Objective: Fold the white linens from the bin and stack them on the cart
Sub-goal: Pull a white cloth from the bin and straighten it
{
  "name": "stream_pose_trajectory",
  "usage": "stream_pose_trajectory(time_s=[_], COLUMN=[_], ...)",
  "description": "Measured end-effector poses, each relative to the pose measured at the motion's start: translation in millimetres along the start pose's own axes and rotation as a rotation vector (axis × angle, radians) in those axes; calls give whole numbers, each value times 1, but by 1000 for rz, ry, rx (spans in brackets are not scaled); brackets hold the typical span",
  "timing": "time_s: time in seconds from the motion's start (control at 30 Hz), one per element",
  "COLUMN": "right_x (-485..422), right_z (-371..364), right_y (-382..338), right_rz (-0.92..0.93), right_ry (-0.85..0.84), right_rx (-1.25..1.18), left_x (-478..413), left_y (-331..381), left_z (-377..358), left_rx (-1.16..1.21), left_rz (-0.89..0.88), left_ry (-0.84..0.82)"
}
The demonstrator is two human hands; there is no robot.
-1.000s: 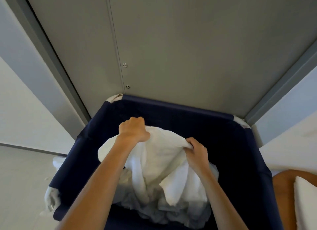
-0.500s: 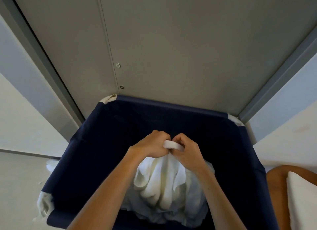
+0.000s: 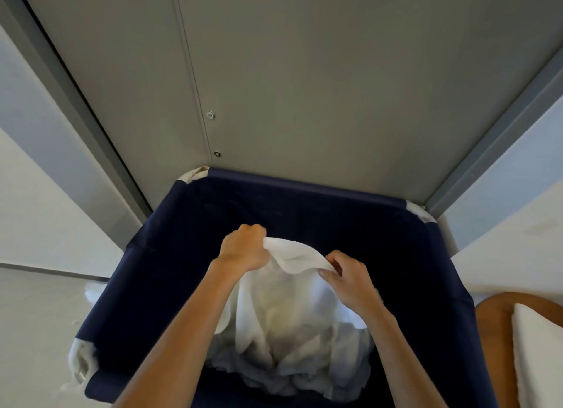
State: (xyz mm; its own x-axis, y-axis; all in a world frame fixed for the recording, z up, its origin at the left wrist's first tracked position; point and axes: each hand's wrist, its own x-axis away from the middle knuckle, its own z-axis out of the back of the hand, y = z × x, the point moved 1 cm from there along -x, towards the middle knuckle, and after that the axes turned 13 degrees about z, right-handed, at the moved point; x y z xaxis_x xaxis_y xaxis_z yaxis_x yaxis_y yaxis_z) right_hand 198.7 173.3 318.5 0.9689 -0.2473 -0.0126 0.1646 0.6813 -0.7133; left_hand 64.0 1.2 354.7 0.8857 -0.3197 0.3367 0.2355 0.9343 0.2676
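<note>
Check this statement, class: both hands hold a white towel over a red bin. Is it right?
No. The head view shows the bin is navy blue, not red. The left hand and right hand do hold a white towel over it.

The navy bin [image 3: 304, 188] stands open at the top. Its dark inside is free along the far wall and down both sides of the heaped linens [image 3: 289, 365]. The middle is taken: the left hand [image 3: 243, 249] and right hand [image 3: 350, 281] grip a white linen [image 3: 294, 256] stretched between them, and it hangs over the heap. A grey panel [image 3: 335, 87] rises just behind the far rim and closes that side. Left of the bin lies open floor [image 3: 36, 331]. At the right, a brown surface [image 3: 493, 331] carrying white fabric [image 3: 539, 352] sits just beside the bin's wall.
</note>
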Motion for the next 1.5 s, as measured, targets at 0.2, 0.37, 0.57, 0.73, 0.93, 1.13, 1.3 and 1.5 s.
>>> stream_pose_trajectory(time_s=[0.2, 0.37, 0.57, 0.73, 0.93, 1.13, 1.3, 1.5], right_x=[-5, 0, 6, 10, 5, 5, 10, 8], right_z=[-4, -4, 6, 13, 19, 18, 10, 12], right_y=[-39, -36, -4, -3, -25, -21, -11, -16], right_rz=[49, 42, -26, 27, 152, 181, 191, 75], right_ry=[-35, 86, -59, 99, 143, 115, 188, 335], right_rx=[-270, -305, -26, -119, -229, -158, -105, -256], left_x=[15, 12, 7, 4, 15, 14, 18, 17], left_y=[29, 32, 24, 21, 30, 36, 38, 42], left_z=[-32, -37, -30, -31, -48, -50, -47, -38], left_rx=[243, 317, 431, 336, 419, 565, 650, 617], left_rz=[-289, -274, -192, -159, -219, -241, -247, -245], left_ry=[-342, -228, -147, -248, -362, -277, -259, -354])
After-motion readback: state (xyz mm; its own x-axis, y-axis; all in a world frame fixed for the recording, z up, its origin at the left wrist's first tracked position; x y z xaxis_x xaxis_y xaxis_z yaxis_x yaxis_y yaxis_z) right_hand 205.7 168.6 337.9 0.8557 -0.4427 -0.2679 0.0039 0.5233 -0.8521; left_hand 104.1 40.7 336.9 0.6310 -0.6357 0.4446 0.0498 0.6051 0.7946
